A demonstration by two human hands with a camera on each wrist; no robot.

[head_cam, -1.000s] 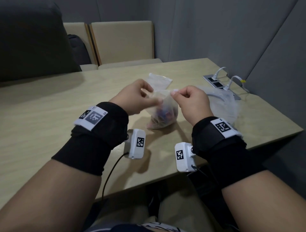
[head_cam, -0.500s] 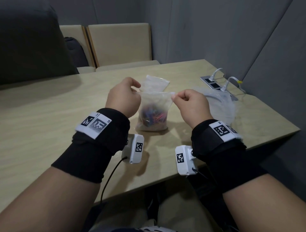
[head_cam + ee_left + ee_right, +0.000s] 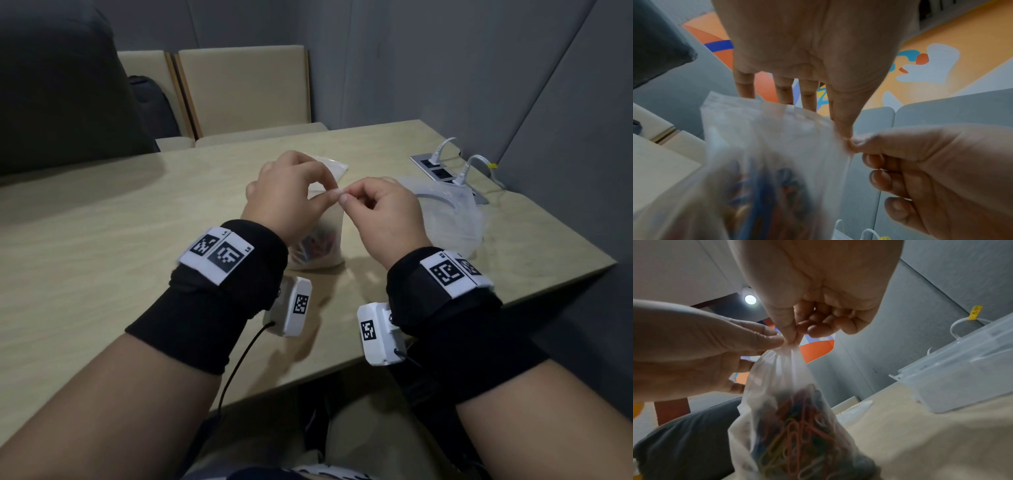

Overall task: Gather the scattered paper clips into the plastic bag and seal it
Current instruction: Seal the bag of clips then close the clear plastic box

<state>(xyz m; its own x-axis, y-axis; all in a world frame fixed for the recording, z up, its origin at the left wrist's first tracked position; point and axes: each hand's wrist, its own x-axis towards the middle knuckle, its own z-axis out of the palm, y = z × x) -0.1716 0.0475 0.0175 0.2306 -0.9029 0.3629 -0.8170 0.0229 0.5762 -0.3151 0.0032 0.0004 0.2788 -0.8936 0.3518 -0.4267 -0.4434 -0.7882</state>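
Grey-walled room, pale wood table (image 3: 102, 240), two beige chairs (image 3: 239, 89) pushed in at the far side. Near mid-table, a small translucent bag (image 3: 325, 240) held upright, bottom about at the tabletop, contact not clear. Inside, a heap of coloured clips (image 3: 797, 434), settled at the bottom. No loose clips visible on the table.

At the bag's top edge, left hand (image 3: 287, 198) and right hand (image 3: 383, 212) meeting fingertip to fingertip. Left thumb and forefinger pinching the top edge, other fingers straight behind the film in the left wrist view. Right thumb and forefinger pinching the same spot, remaining fingers curled into the palm. Plastic gathered into folds just below the pinch in the right wrist view.

Likely step: closing the mouth. To do it well: flatten the gathered folds first, line up both lips, then press along the strip from one corner to the other, keeping the clips low and away from the seal. Strip itself too blurred to judge closed or not.

Just right of the hands, a clear plastic tub (image 3: 452, 219); behind the left hand, a second flat bag (image 3: 334, 168); at the far right, a socket panel (image 3: 435, 164) with white cables.
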